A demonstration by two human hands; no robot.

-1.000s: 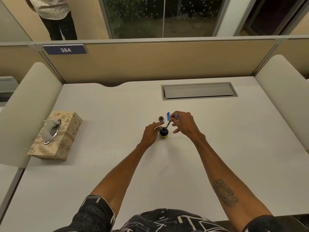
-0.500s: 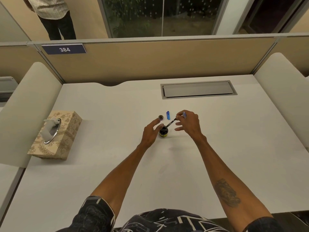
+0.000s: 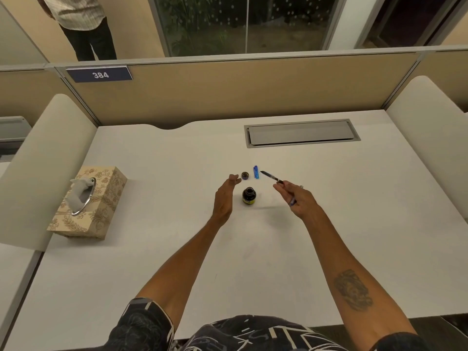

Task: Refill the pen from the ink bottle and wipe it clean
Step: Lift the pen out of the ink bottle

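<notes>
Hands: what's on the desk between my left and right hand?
The open ink bottle stands between the left hand and right hand, in the head view.

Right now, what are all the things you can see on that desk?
white desk: one, white, under everything
small glass ink bottle: one, dark, uncapped, middle of desk
round bottle cap: one, dark, behind the bottle
blue plastic pen piece: one, blue, right of the cap
slim dark pen: one, dark, held up right of the bottle
patterned cardboard tissue box: one, beige, desk's left side
metal cable hatch: one, grey, far side of desk
beige partition panel: one, beige, behind the desk
number plate 384: one, navy, on the partition
standing person: one, light shirt, beyond the partition
left hand: one, open, beside the bottle, not touching
right hand: one, holding the pen
</notes>
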